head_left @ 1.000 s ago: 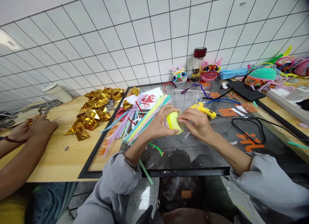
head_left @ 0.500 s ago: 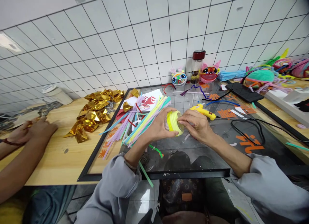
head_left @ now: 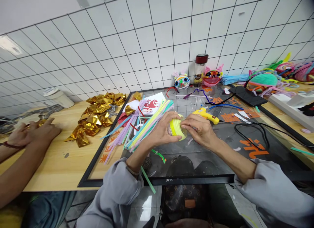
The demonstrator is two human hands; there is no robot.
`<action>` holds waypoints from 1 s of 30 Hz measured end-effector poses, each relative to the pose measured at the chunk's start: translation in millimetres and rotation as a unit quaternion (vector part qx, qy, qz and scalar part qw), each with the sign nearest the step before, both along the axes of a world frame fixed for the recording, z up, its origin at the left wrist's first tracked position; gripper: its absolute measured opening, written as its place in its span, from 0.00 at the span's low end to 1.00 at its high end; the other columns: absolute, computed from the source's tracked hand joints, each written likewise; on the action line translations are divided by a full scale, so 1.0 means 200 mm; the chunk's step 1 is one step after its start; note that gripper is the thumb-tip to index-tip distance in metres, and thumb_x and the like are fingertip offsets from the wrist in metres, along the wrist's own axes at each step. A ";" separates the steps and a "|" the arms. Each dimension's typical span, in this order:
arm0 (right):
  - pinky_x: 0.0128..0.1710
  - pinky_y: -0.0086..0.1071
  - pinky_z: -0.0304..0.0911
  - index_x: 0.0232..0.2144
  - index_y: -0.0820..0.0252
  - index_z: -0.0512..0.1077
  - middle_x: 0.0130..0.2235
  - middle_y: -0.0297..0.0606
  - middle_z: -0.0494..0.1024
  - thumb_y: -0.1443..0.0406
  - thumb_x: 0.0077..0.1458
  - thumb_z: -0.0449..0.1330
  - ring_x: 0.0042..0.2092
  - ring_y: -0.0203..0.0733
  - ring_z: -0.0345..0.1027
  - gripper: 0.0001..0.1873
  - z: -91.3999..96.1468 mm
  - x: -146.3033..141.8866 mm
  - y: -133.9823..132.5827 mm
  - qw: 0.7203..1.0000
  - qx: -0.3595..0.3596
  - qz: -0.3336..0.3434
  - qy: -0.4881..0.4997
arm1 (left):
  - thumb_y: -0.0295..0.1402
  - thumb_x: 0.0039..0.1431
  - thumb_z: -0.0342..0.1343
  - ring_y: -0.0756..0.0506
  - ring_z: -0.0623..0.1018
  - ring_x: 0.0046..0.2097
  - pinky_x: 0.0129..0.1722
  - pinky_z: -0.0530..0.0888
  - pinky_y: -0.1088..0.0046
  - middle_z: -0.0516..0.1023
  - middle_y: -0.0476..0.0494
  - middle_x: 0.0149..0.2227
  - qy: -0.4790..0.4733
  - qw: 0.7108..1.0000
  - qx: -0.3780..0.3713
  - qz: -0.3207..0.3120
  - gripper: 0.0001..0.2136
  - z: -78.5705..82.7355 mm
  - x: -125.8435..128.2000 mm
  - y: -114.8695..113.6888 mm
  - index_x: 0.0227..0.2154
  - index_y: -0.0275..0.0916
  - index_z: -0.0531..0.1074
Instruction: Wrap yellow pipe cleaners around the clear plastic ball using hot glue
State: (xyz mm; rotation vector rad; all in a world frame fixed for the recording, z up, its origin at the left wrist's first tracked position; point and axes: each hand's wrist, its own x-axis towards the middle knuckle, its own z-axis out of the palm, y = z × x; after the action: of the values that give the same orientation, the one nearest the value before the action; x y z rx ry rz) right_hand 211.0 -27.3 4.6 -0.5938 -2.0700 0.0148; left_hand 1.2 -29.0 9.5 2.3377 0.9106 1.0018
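My left hand (head_left: pixel 162 128) is wrapped around a small round body covered in yellow pipe cleaner (head_left: pixel 175 127), held above the dark glass tabletop. At its right edge my right hand (head_left: pixel 200 127) is closed in a pinch; what lies between those fingertips is too small to make out. A yellow hot glue gun (head_left: pixel 205 115) rests just beyond my right hand, its black cord trailing right. Left of the held piece lies a bundle of pastel pipe cleaners (head_left: pixel 144 126), partly behind my left hand. A short green pipe cleaner (head_left: pixel 159 155) lies below my left wrist.
Crumpled gold foil (head_left: pixel 96 115) and a co-worker's hands (head_left: pixel 36 133) are on the wooden table at left. Against the wall stand a bottle (head_left: pixel 200 71) and two decorated animal heads (head_left: pixel 181 80). A phone (head_left: pixel 248 96) and a power strip (head_left: pixel 289 105) lie at right.
My hands stay in nearly the same place, with the yellow piece turned very slightly. The co-worker's fingers at left have lifted and spread a little.
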 end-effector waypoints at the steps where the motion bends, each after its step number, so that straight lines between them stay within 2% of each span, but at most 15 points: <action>1: 0.35 0.33 0.65 0.36 0.61 0.77 0.32 0.39 0.78 0.66 0.66 0.56 0.34 0.39 0.72 0.10 0.00 0.00 0.00 1.000 0.001 0.001 0.001 | 0.37 0.47 0.68 0.35 0.69 0.63 0.65 0.64 0.50 0.68 0.38 0.58 -0.003 1.000 -0.004 0.003 0.29 -0.01 0.00 0.00 0.52 0.44 0.64; 7: 0.35 0.33 0.65 0.36 0.61 0.77 0.33 0.40 0.79 0.66 0.66 0.57 0.34 0.39 0.72 0.09 -0.02 0.00 0.00 1.000 0.006 0.001 0.008 | 0.35 0.45 0.69 0.36 0.70 0.60 0.63 0.66 0.53 0.69 0.39 0.57 -0.029 0.999 -0.026 0.016 0.31 -0.02 0.00 0.00 0.51 0.43 0.61; 19: 0.35 0.33 0.65 0.36 0.61 0.76 0.33 0.39 0.79 0.66 0.66 0.57 0.35 0.39 0.72 0.08 -0.02 -0.01 0.01 1.000 0.012 0.005 0.013 | 0.37 0.48 0.69 0.35 0.68 0.63 0.64 0.65 0.49 0.67 0.37 0.57 -0.009 1.000 0.005 -0.014 0.27 -0.01 0.00 0.01 0.48 0.43 0.63; 30: 0.36 0.33 0.65 0.37 0.60 0.76 0.33 0.39 0.79 0.66 0.66 0.56 0.35 0.39 0.72 0.09 -0.03 -0.01 0.01 1.000 0.013 0.001 0.013 | 0.38 0.50 0.67 0.35 0.68 0.62 0.65 0.65 0.50 0.67 0.37 0.58 -0.005 1.000 0.012 -0.013 0.30 -0.02 0.00 0.00 0.54 0.44 0.61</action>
State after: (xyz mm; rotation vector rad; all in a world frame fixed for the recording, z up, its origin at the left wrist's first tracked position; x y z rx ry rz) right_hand 209.7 -24.5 -1.3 -0.5725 -2.0422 -0.0021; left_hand 0.3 -28.5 6.3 2.3566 0.8667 1.0172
